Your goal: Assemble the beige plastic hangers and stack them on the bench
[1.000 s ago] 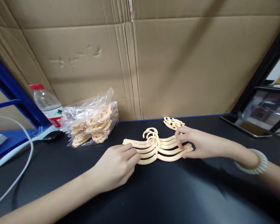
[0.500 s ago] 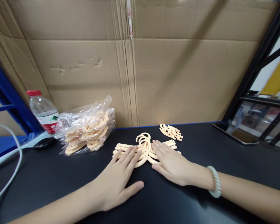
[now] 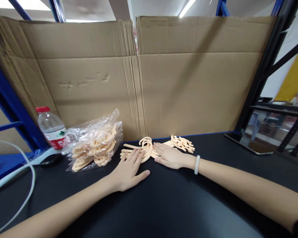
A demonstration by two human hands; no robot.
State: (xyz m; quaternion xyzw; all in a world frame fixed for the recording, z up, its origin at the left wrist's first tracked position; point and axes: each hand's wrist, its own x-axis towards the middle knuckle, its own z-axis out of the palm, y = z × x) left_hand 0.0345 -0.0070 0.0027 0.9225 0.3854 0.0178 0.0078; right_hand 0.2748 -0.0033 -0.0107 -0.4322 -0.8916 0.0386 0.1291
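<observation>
Several cream-coloured small hangers point(image 3: 146, 152) lie fanned on the black table, their curved hooks pointing toward the cardboard. My left hand point(image 3: 127, 172) rests flat with its fingers spread over the left arms of these hangers, its thumb out on the tabletop. Across their right arms lies my right hand point(image 3: 170, 155), palm down and fingers extended, wearing a pale coiled band point(image 3: 197, 164) at the wrist. Both hands cover part of the hangers. Just beyond the right hand is a smaller pile of cream hooked pieces point(image 3: 183, 144).
A clear plastic bag point(image 3: 96, 142) of similar cream pieces stands at the left, beside a red-capped bottle point(image 3: 52, 129) and a black object point(image 3: 50, 160). A white cable point(image 3: 31, 185) curves at far left. A phone-like device point(image 3: 248, 143) lies right. Cardboard point(image 3: 201, 89) walls the back.
My view has tilted up, showing the ceiling. Both hands and the fanned hangers have slid away from me toward the cardboard, and the hangers now reach the smaller pile.
</observation>
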